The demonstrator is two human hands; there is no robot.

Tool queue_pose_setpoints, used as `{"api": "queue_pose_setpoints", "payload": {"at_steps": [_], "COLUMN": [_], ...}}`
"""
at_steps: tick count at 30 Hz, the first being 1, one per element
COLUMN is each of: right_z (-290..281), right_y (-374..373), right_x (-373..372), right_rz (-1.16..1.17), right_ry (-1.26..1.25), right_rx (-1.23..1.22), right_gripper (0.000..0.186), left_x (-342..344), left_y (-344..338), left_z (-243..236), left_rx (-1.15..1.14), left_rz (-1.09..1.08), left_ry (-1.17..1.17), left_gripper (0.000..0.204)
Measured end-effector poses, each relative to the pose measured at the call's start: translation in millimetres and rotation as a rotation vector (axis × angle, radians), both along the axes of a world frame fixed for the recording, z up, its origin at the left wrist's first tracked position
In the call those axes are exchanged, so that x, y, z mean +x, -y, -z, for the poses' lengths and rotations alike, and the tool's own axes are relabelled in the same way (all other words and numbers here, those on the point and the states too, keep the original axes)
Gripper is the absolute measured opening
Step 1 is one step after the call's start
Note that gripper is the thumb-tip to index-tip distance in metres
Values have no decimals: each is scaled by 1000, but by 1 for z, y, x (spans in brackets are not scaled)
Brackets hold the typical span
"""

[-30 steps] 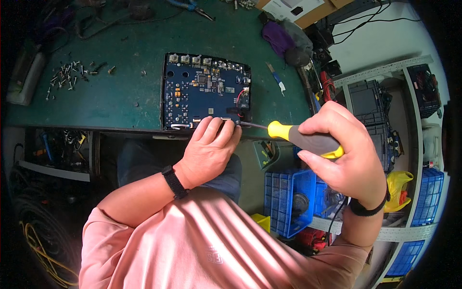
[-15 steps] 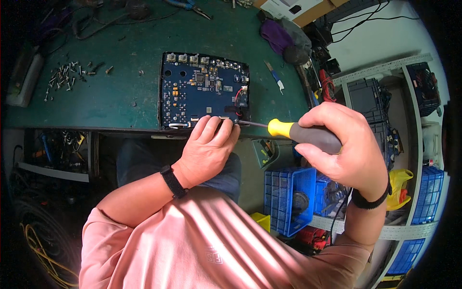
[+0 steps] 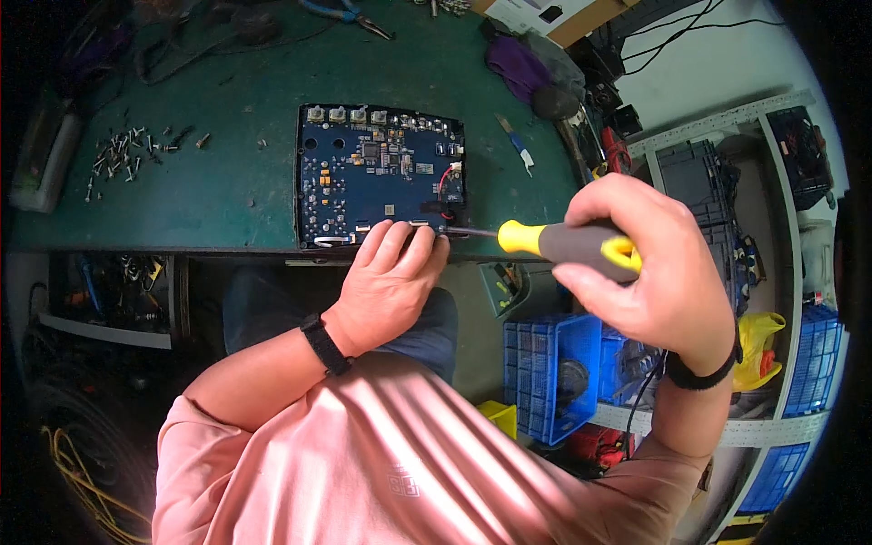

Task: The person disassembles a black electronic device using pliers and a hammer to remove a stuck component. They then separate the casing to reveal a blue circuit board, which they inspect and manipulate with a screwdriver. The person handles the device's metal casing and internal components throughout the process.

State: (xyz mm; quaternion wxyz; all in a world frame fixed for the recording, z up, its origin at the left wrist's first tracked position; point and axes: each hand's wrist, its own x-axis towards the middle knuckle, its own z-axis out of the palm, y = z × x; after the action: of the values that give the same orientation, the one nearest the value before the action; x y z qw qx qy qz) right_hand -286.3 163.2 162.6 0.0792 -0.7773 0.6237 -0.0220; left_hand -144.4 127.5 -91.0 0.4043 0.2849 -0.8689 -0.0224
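A blue circuit board (image 3: 381, 195) lies in a shallow black housing (image 3: 299, 182) at the bench's front edge. My left hand (image 3: 385, 282) grips its near edge, fingertips on top and the thumb hidden. In my right hand (image 3: 649, 263) is a screwdriver (image 3: 568, 245) with a yellow and dark grey handle, held between thumb and fingers. Its shaft points left, and the tip meets the board's near right corner beside my left fingertips. Whether a screw is under the tip is too small to tell. A red wire (image 3: 442, 186) runs near that corner.
Several loose screws (image 3: 123, 154) lie on the green bench (image 3: 227, 200) at the left. Blue-handled pliers (image 3: 350, 14) are at the back, a small knife (image 3: 515, 143) right of the board. Blue crates (image 3: 545, 377) and a shelf rack (image 3: 772, 272) stand at the right.
The screwdriver handle has turned in my right hand, and its yellow end now shows. My left hand stays at the board's near edge. The view has shifted slightly.
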Motion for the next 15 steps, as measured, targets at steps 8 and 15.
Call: {"api": "queue_pose_setpoints", "payload": {"at_steps": [8,15], "right_z": [8,18], "right_y": [-11,-36], "right_x": [-12,-48], "right_rz": [117,210], "right_ry": [138,307], "right_rx": [-72,-261], "right_gripper": [37,29], "left_x": [0,-4], "left_y": [0,0], "left_z": [-1,0], "left_rx": [-2,-13], "left_rz": [-12,-11], "left_ry": [25,33], "left_gripper": [42,46]}}
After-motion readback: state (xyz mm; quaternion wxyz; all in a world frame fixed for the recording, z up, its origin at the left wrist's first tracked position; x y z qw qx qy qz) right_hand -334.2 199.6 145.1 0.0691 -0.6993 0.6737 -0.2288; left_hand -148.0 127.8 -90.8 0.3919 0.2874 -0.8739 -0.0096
